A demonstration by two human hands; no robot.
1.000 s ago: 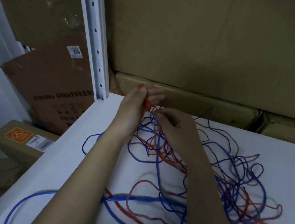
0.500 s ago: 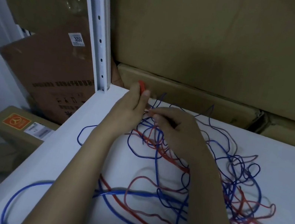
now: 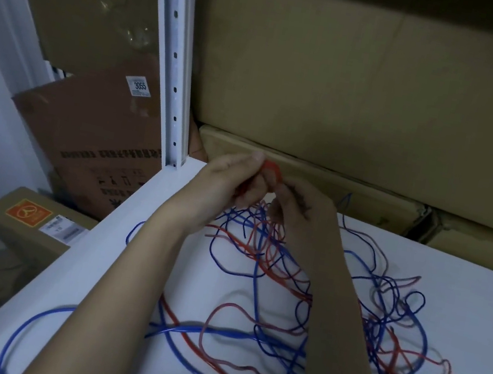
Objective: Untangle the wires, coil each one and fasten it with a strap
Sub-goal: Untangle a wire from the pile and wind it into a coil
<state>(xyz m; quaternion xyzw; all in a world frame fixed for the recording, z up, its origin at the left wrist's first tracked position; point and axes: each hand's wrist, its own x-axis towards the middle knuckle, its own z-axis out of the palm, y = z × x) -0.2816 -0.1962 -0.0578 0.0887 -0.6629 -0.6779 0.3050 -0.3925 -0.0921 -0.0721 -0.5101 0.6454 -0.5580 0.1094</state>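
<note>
**The wire job has only just started**

A big messy pile of thin red and blue wires (image 3: pixel 302 294) lies spread over the flat white worktop (image 3: pixel 463 305); the loops cross over and under each other, so they look all knotted; I see no wire rolled up neatly on the worktop, and I see no strap anywhere.

The left hand (image 3: pixel 226 183) is up near the back edge of the worktop; its grip is curled round a small bunch of red wire (image 3: pixel 270 171), which looks like the start of a little roll; the right hand (image 3: pixel 297 208) is just beside it, touching it, with its grip pinching red strands that hang down into the pile; I think they are winding the first red wire, but it is too blurry to be sure.

So nearly all the work is left, I think: pull each wire free, roll it up, and tie it.

Big plain brown cardboard boxes (image 3: pixel 369 86) stand behind the worktop; a white metal post with holes (image 3: pixel 175 60) stands at its corner.

A white sticker (image 3: pixel 138 86) on a dark brown cardboard box (image 3: pixel 89 141) says "3055"; the black print lower on that box is too blurry to read; a smaller brown box with an orange square label (image 3: pixel 28 211) shows a round sign with three spokes; the white label next to it is too small to read.
</note>
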